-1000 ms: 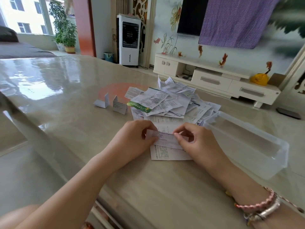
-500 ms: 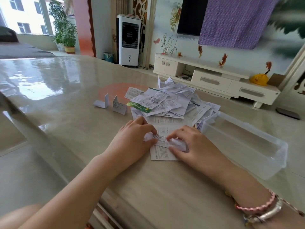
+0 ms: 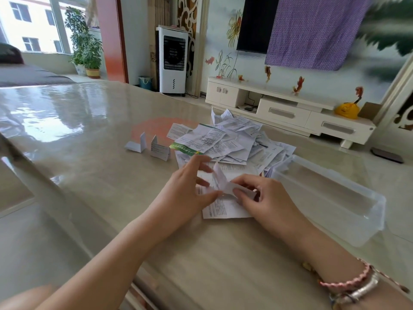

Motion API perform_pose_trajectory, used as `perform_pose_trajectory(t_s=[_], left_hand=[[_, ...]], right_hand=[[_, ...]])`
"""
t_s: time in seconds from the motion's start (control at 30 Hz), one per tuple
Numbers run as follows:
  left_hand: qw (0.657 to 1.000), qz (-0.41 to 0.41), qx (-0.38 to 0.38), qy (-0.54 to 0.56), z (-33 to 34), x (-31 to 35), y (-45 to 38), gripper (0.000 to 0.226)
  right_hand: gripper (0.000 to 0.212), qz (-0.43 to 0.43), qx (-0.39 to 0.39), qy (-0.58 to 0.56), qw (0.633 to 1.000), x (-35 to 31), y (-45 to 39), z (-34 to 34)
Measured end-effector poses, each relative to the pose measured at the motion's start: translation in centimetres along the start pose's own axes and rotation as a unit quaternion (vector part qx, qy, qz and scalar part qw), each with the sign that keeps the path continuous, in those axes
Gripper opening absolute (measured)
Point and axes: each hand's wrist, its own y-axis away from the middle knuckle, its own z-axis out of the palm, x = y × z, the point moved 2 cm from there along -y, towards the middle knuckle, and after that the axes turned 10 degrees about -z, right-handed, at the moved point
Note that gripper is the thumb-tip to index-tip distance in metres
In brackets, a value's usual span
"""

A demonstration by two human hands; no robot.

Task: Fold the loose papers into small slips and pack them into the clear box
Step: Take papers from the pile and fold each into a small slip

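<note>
Hands at work early in the job — left hand (image 3: 190, 189) and right hand (image 3: 266, 198) pinch one half-folded paper (image 3: 220, 183); two folded slips (image 3: 147, 146) stand nearby, loose papers (image 3: 225, 139) remain heaped, clear box (image 3: 348, 211) looks empty
</note>
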Motion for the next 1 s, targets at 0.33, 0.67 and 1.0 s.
perform_pose_trajectory(t_s=[0.33,0.67,1.0], left_hand=[[1.0,0.007,-0.007,0.022,0.4,0.8,-0.1,0.018],[0.964,-0.087,0.241,-0.067,-5.3,-2.3,-2.1,0.018],[0.936,-0.158,0.152,-0.275,-6.9,-5.0,-2.1,0.029]], right_hand=[[0.02,0.02,0.079,-0.078,0.994,-0.2,-0.2,0.6],[0.013,0.044,0.061,0.009,0.997,-0.1,-0.4,0.6],[0.016,0.021,-0.034,0.073,0.997,-1.0,-4.4,1.9]])
